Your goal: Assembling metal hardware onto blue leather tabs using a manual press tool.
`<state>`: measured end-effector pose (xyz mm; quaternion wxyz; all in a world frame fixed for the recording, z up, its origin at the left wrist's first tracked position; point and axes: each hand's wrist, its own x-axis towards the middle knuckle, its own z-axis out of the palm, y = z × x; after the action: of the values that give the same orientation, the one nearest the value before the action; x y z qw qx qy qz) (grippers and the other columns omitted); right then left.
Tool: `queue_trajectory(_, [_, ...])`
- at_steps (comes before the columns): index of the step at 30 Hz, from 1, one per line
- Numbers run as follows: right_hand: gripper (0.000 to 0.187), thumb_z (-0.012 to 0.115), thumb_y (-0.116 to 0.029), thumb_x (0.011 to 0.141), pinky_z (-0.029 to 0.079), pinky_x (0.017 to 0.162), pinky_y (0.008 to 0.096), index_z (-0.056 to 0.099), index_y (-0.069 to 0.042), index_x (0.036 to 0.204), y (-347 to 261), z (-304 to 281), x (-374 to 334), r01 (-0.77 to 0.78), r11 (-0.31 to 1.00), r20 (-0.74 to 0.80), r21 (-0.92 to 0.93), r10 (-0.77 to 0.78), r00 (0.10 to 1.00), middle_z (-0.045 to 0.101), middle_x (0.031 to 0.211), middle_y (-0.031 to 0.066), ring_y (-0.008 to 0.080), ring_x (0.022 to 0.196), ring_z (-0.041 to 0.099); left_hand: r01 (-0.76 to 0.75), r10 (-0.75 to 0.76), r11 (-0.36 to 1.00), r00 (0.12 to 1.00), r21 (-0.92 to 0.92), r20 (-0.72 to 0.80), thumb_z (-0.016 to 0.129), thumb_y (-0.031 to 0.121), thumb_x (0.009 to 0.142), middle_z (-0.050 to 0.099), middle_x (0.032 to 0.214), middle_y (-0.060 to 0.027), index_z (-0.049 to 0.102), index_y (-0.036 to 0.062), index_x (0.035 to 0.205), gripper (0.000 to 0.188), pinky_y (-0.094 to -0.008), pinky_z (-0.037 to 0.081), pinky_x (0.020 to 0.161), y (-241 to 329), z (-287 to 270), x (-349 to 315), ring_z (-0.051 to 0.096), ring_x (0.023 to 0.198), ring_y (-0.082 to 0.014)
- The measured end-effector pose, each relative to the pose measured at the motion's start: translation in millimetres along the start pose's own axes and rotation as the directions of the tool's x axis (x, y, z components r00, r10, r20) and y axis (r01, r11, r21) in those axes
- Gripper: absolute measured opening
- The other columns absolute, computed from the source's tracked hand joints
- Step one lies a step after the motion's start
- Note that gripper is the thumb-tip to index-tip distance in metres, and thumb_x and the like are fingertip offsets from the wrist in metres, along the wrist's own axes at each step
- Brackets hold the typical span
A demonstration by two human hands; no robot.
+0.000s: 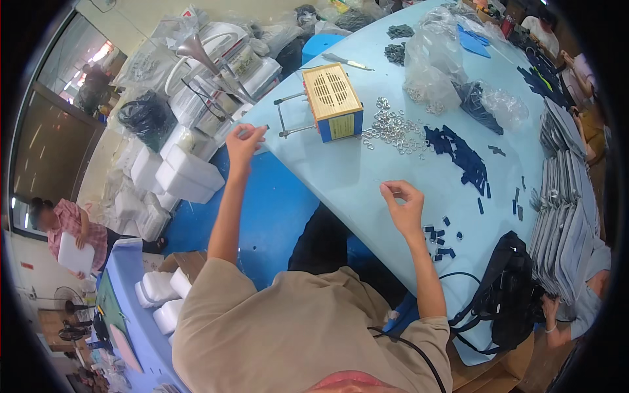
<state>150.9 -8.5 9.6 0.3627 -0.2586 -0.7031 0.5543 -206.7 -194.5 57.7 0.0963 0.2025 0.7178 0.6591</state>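
Observation:
My left hand [242,149] is raised at the table's left edge, beside the metal rods of a blue box-shaped device [335,99] with a slotted tan top. Its thumb and finger pinch a small dark piece [266,127]. Over the near part of the table, my right hand [405,204] is closed in a pinch; whatever it may hold is too small to make out. Small metal rings [393,128] lie heaped right of the device. Beyond them spread short dark blue strips [460,157]. Several small dark looped pieces [440,240] lie near my right forearm.
Clear plastic bags [432,62] and a pointed grey-handled tool [347,62] lie farther back on the light blue table [341,177]. Stacked grey flat pieces [563,216] and a black bag [504,288] flank the right side. White bundles [187,171] pile up at left; other people are around.

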Motion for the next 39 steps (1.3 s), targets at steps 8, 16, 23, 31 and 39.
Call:
queue_trajectory(8, [0.010,0.074,-0.008,0.091,0.056,0.071,0.0273,0.077,0.000,0.095,7,1,2,-0.066,0.998,-0.005,-0.024,0.066,0.998,0.076,0.089,0.0081,0.0131,0.075,0.070,0.409,-0.404,0.912,0.903,-0.007,0.149,0.091,0.021,0.076,0.072,0.090,-0.0024,0.061,0.0137,0.092,0.036,-0.0234,0.049,0.058,-38,11,57,0.068,0.077,-0.0143])
queue_trajectory(16, [0.011,0.074,-0.010,0.091,0.055,0.071,0.0279,0.077,0.000,0.095,10,0,2,-0.073,0.997,0.002,-0.027,0.073,0.997,0.076,0.085,0.0072,0.0131,0.074,0.069,0.459,-0.444,0.887,0.878,-0.049,0.182,0.090,0.020,0.077,0.073,0.092,-0.0028,0.063,0.0116,0.097,0.034,-0.0204,0.050,0.055,-37,13,63,0.068,0.077,-0.0118])
queue_trajectory(23, [0.011,0.074,-0.011,0.091,0.055,0.070,0.0282,0.077,0.000,0.094,12,0,2,-0.083,0.995,0.007,-0.050,0.084,0.996,0.075,0.083,0.0066,0.0127,0.073,0.069,0.469,-0.454,0.883,0.863,-0.018,0.222,0.090,0.017,0.077,0.070,0.087,-0.0002,0.064,0.0123,0.095,0.032,-0.0186,0.050,0.053,-34,19,65,0.064,0.070,-0.0088])
queue_trajectory(31, [0.012,0.073,-0.011,0.092,0.055,0.070,0.0278,0.077,0.000,0.095,11,0,2,-0.089,0.995,0.021,-0.050,0.090,0.996,0.075,0.084,0.0062,0.0127,0.074,0.069,0.481,-0.463,0.876,0.852,-0.019,0.243,0.089,0.014,0.077,0.069,0.085,0.0007,0.063,0.0122,0.095,0.032,-0.0173,0.048,0.051,-34,19,70,0.057,0.064,-0.0055])
queue_trajectory(39, [0.011,0.074,-0.010,0.091,0.055,0.069,0.0278,0.077,0.000,0.094,13,1,2,-0.090,0.994,0.027,-0.058,0.092,0.995,0.075,0.084,0.0064,0.0126,0.073,0.068,0.486,-0.473,0.874,0.844,0.012,0.254,0.089,0.014,0.076,0.070,0.086,0.0005,0.063,0.0122,0.095,0.032,-0.0171,0.043,0.049,-35,15,73,0.054,0.060,-0.0032])
